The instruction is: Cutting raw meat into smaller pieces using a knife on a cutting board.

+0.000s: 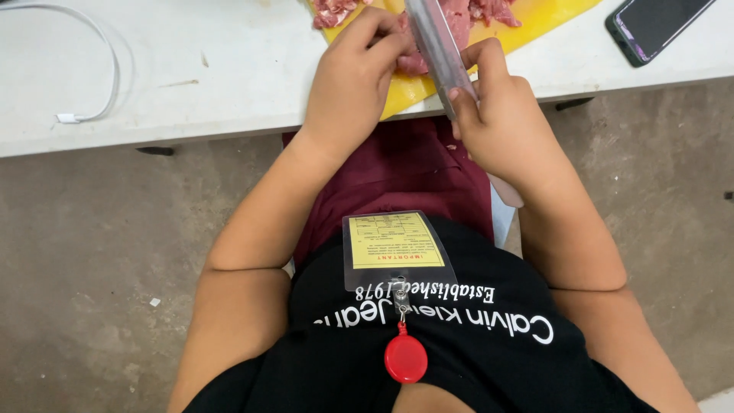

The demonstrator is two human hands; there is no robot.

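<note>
A piece of raw pink meat [414,61] lies on the near part of a yellow cutting board [409,90], which sits at the near edge of the white tabletop [229,69] and overhangs it slightly. The left hand [348,84] rests on this piece, its fingers curled down and pressing on the meat, thumb tucked beside them. Just right of those fingertips, the broad steel blade of a knife [437,46] stands against the same piece, running away from the person toward the far edge of the tabletop. The right hand [501,115] is closed around the knife's handle end, with the forefinger laid along the side of the blade; the handle itself is hidden inside the grip.

More cut meat [336,11] lies farther back on the board, on both sides of the blade. Near the right end of the tabletop, well apart from the board, a dark phone [657,24] lies flat. At the left end a white cable [107,61] loops round, its plug resting near the front edge.

Below the hands, the person's dark red apron, a black shirt, a yellow badge card and a red round badge reel [405,357] show above the grey concrete floor.
</note>
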